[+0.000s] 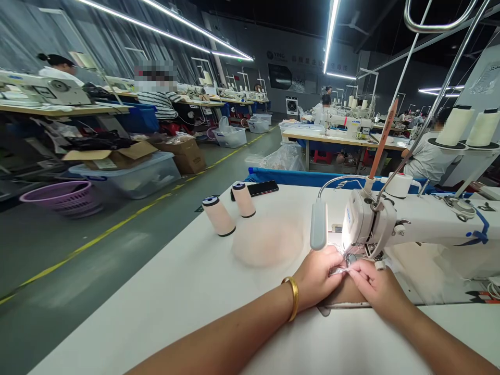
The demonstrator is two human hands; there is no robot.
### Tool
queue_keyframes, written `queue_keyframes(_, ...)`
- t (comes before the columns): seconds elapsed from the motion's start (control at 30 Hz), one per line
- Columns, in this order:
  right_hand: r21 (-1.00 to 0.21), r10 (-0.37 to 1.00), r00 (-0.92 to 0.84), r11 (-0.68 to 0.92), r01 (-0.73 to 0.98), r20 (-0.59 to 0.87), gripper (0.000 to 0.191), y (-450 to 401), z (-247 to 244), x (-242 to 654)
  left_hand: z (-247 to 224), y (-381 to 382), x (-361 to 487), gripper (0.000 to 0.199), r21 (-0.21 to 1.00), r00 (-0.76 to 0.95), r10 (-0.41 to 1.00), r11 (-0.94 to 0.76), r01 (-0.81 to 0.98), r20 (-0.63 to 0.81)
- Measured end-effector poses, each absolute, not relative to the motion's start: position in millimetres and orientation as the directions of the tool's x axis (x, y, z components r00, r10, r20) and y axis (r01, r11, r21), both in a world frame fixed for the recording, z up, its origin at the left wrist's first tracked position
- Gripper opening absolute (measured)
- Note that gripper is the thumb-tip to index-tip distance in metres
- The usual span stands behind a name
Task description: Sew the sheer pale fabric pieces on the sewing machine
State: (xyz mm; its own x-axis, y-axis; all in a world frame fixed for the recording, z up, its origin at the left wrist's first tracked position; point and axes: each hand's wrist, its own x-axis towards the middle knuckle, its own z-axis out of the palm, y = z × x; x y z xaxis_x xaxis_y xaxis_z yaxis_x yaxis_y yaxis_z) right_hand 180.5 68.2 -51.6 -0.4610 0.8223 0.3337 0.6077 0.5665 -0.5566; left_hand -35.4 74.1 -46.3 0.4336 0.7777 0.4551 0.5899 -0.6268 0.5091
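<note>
My left hand, a gold bangle on its wrist, pinches the edge of a thin pale strip of fabric just in front of the presser foot. Close beside it, my right hand grips the same strip between thumb and fingers. Both sit under the needle area of a white sewing machine, and the fingers partly hide the fabric. A small lamp on a bendable neck hangs left of the needle. Blurred, sheer pinkish material lies on the white table to the left.
Two pink thread cones stand at the table's left edge by a black phone. White thread cones sit on a stand at right. Across the aisle are plastic bins, a purple basket and people at other machines.
</note>
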Motion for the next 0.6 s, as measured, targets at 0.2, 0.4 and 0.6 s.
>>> queue_keyframes(0.2, -0.365, 0.643, -0.650, 0.765, 0.530, 0.405, 0.026, 65.2, -53.3, 191.9, -44.5, 55.4, -41.9, 0.019, 0.251, 0.566, 0.580, -0.794, 0.554, 0.586)
queue_keyframes(0.4, -0.149, 0.524, -0.699, 0.838, 0.525, 0.486, 0.029, 60.9, -51.7, 195.8, -44.0, 41.7, -39.9, 0.019, 0.200, 0.599, 0.522, -0.830, 0.521, 0.607)
queue_keyframes(0.6, -0.141, 0.539, -0.702, 0.828, 0.542, 0.466, 0.031, 59.0, -49.3, 196.3, -43.3, 39.2, -37.5, 0.018, 0.170, 0.611, 0.518, -0.828, 0.535, 0.599)
